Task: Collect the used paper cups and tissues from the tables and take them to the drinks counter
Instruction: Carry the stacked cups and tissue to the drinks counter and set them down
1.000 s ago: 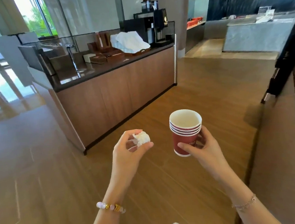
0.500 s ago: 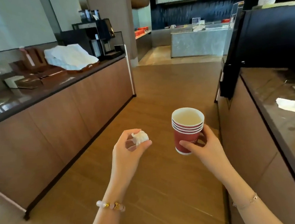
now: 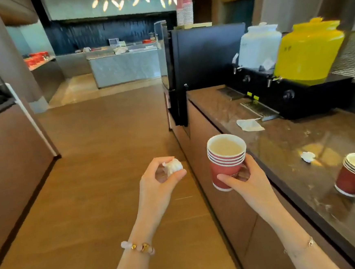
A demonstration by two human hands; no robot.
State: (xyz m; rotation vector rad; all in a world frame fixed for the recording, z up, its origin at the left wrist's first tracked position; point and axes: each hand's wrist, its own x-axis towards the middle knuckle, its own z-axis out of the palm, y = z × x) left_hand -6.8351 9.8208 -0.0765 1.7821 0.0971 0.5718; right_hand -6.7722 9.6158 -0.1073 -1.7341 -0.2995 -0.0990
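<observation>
Beside the right bench (image 3: pixel 279 145), the right hand (image 3: pixel 248 181) gripped stacked cups (image 3: pixel 227 164) upright for setting down; the left hand (image 3: pixel 155 185) pinched a balled tissue (image 3: pixel 173 166).

Floor: glossy brown wooden planks (image 3: pixel 104 182).
Far wall: dark ribbed panelling (image 3: pixel 100 32), upper centre.
Lighting: leaf-shaped ceiling lamps (image 3: pixel 132 0), top.
</observation>
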